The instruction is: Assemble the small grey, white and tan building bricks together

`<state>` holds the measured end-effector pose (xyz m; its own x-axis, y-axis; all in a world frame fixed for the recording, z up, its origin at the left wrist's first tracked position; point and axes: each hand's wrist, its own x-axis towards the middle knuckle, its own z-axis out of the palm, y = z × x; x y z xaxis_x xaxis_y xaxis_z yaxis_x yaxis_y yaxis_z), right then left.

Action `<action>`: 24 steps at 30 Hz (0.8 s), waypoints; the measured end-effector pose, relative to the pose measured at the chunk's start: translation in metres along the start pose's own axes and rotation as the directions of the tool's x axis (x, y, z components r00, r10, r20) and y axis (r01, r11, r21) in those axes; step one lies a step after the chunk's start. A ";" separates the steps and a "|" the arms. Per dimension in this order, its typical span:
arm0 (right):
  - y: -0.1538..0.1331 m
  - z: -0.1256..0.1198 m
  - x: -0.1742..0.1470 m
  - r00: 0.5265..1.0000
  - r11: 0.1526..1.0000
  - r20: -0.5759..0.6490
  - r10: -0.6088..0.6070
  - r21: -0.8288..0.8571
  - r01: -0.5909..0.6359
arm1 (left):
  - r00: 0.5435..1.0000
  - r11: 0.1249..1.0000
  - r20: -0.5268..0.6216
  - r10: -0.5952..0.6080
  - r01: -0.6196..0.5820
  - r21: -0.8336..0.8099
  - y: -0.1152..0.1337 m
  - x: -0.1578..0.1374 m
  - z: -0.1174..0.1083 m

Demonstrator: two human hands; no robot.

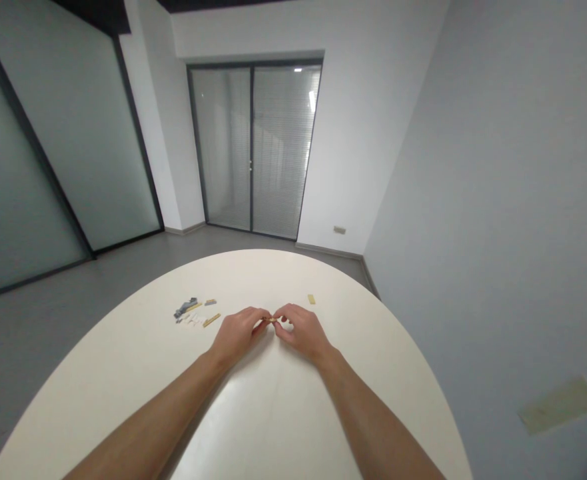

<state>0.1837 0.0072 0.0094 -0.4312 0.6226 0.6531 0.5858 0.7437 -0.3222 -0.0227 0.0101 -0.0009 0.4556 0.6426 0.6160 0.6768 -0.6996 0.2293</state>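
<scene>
1. Both bare forearms reach out over the table and meet near its middle. The left hand and the right hand have their fingertips pinched together on a small tan piece, held just above the tabletop between them. It is flat and thin, too small to make out any detail.
2. The white table is rounded and smooth, with a soft sheen close to the body.
3. Left of the hands lies a loose cluster of small parts: grey, white and tan bits, with a slim tan strip at its near edge. They look like hard, flat, straight-edged pieces.
4. Right of the hands and slightly farther, a single yellow tile lies alone, well apart from the cluster.
5. Beyond the table stretches a plain grey floor.
6. The far wall holds dark-framed glass doors with blinds behind; frosted glass panels line the left side, and a matte pale wall closes the right.
</scene>
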 end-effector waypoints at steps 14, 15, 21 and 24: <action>0.002 0.002 -0.001 1.000 1.000 -0.003 -0.011 -0.014 0.011 | 0.999 0.999 0.020 -0.047 0.046 0.023 0.000 0.000 0.002; 0.001 0.002 -0.001 1.000 1.000 -0.006 -0.013 -0.016 0.013 | 0.999 0.999 0.021 -0.047 0.047 0.023 0.000 0.000 0.002; 0.001 0.002 0.000 1.000 1.000 -0.021 -0.022 -0.013 0.022 | 0.997 0.997 0.033 -0.074 0.074 0.030 -0.003 0.000 0.003; 0.000 0.002 0.000 1.000 1.000 -0.017 -0.019 -0.017 0.019 | 0.996 0.996 0.029 -0.087 0.086 0.035 -0.002 0.000 0.003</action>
<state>0.1820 0.0078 0.0084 -0.4307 0.6042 0.6704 0.5889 0.7511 -0.2985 -0.0226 0.0127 -0.0030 0.4115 0.7103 0.5712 0.7335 -0.6300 0.2550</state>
